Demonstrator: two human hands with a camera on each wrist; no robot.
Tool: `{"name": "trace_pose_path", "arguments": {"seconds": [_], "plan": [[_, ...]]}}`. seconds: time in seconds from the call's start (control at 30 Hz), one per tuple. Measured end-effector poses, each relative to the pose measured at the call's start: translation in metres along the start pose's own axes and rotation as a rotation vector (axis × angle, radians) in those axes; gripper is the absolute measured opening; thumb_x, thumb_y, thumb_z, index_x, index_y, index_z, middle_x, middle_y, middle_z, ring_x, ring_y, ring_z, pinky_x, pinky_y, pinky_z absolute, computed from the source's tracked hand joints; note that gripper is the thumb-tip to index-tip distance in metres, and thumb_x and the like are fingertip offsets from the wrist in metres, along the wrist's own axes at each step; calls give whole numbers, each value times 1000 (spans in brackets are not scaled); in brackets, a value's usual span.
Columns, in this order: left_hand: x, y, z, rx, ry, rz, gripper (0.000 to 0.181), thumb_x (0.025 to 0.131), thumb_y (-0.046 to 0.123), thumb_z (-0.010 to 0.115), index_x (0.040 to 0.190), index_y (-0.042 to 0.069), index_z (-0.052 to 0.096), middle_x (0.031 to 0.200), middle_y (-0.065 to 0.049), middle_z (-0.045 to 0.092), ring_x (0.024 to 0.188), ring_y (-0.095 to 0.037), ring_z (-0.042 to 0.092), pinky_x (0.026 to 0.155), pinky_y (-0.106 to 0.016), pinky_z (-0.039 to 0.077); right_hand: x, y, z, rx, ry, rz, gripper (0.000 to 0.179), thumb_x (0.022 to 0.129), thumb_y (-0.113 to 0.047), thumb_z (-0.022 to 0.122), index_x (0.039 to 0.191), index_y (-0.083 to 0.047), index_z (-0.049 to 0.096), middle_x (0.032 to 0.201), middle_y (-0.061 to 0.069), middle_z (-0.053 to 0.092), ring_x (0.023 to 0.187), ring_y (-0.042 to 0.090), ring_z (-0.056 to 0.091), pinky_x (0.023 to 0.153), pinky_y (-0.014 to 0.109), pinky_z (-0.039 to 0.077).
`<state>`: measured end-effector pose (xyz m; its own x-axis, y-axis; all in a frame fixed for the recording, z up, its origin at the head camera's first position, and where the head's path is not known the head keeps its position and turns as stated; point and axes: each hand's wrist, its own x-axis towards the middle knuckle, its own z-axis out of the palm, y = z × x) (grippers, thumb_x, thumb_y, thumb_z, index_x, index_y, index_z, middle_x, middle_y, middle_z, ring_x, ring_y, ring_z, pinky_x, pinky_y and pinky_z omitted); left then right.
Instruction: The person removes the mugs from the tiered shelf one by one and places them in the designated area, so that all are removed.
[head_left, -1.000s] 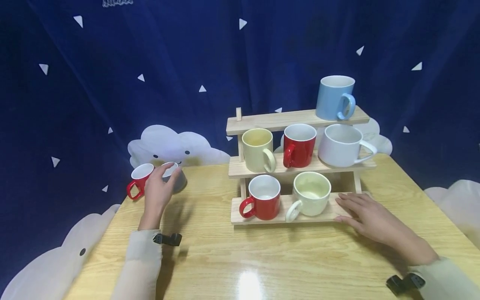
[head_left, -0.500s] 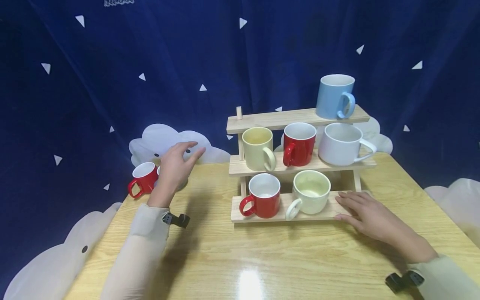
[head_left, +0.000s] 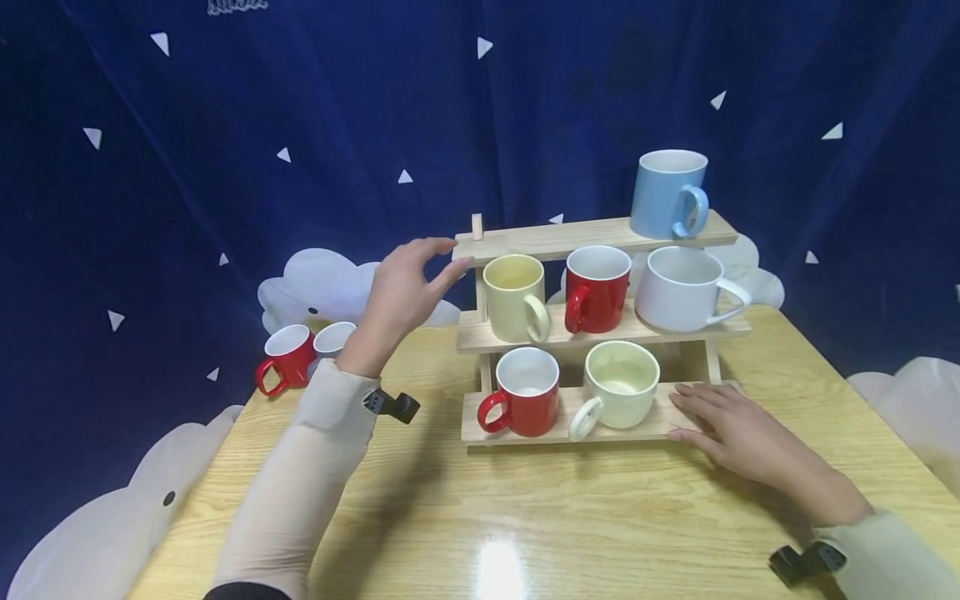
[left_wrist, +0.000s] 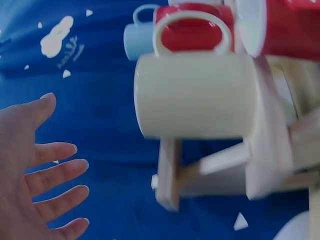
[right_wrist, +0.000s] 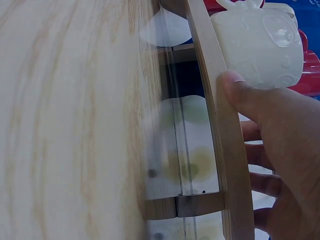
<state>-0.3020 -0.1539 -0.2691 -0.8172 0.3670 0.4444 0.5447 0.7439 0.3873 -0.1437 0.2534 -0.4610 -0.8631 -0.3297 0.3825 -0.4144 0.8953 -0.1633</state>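
Note:
My left hand [head_left: 401,292] is raised beside the left end of the top board [head_left: 555,240] of a three-tier wooden rack. Its thumb and fingers are spread and hold nothing; whether the fingertips touch the board cannot be told. Closest to it is a pale yellow mug [left_wrist: 195,95] on the middle tier, apart from the fingers in the left wrist view. My right hand [head_left: 738,429] rests on the right end of the bottom board [right_wrist: 235,170], thumb at its front edge. Beside it on that tier stand a cream mug [head_left: 633,400] and a red mug [head_left: 536,410].
A red mug [head_left: 609,302] and a wide white mug [head_left: 670,297] share the middle tier. On the top tier's right end is a blue mug [head_left: 658,196]. Another red mug [head_left: 297,367] and a grey mug [head_left: 333,337], partly behind my left wrist, stand at the table's left.
My left hand has moved away from the grey mug on the left, rightward and up to the top tier's left end. The right hand has stayed on the bottom board.

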Motion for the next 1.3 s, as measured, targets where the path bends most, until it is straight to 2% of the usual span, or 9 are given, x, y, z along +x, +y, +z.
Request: {"name": "trace_pose_path", "arguments": {"seconds": [0.2, 0.33, 0.43, 0.57, 0.63, 0.83, 0.87, 1.07, 1.3], "plan": [[15, 28, 5, -30, -30, 40, 58, 94, 60, 52, 133, 18, 61, 134, -1, 60, 130, -23, 47, 109, -45, 35, -1, 0, 0, -4, 9, -3, 60, 84, -43, 76, 123, 2, 65, 124, 22, 62, 114, 43, 53, 94, 59, 42], [25, 43, 9, -46, -54, 57, 56, 94, 60, 53, 133, 20, 60, 130, 1, 62, 125, -21, 51, 105, -43, 40, -1, 0, 0, -4, 12, -10, 60, 83, -42, 76, 123, 2, 65, 124, 21, 62, 115, 43, 53, 94, 59, 42], [31, 53, 12, -74, -78, 48, 56, 94, 60, 53, 135, 23, 59, 129, 4, 62, 121, -18, 53, 100, -39, 44, -2, 0, 1, -4, 6, -9, 60, 83, -42, 76, 123, 2, 65, 125, 21, 62, 115, 43, 53, 94, 59, 42], [40, 68, 19, -117, -117, 20, 56, 93, 61, 54, 135, 25, 58, 131, 5, 61, 123, -17, 52, 101, -39, 45, -2, 1, 1, -2, 2, -7, 60, 84, -42, 75, 123, 2, 65, 125, 22, 62, 115, 43, 53, 94, 59, 42], [46, 75, 24, -126, -139, 10, 57, 92, 61, 55, 136, 25, 58, 132, 5, 60, 125, -17, 51, 105, -41, 41, -3, 0, 1, -2, 2, -7, 60, 84, -42, 75, 123, 2, 65, 125, 21, 62, 115, 43, 53, 94, 59, 42], [58, 98, 40, -130, -208, -7, 59, 92, 61, 55, 140, 26, 53, 135, 4, 58, 124, -16, 51, 101, -35, 46, -3, 0, 0, -9, 11, -12, 60, 84, -42, 75, 124, 2, 65, 125, 21, 62, 116, 43, 53, 95, 58, 41], [60, 101, 43, -131, -214, -10, 60, 92, 61, 55, 140, 26, 53, 135, 5, 57, 123, -16, 52, 96, -32, 50, -3, -1, 0, -9, 11, -11, 60, 84, -42, 75, 124, 2, 65, 125, 21, 62, 116, 43, 53, 95, 58, 41], [69, 118, 57, -141, -238, -31, 60, 90, 62, 55, 140, 29, 52, 135, 6, 56, 121, -15, 52, 94, -30, 51, -2, -2, -1, -5, -2, -1, 60, 85, -43, 74, 125, 2, 64, 126, 21, 61, 117, 44, 52, 95, 59, 41], [77, 139, 71, -156, -263, -26, 63, 91, 62, 55, 144, 30, 47, 142, 8, 51, 128, -14, 47, 101, -33, 46, -1, -3, -1, -2, 13, -7, 59, 85, -41, 75, 124, 1, 65, 126, 20, 61, 116, 43, 53, 95, 58, 42]]}}
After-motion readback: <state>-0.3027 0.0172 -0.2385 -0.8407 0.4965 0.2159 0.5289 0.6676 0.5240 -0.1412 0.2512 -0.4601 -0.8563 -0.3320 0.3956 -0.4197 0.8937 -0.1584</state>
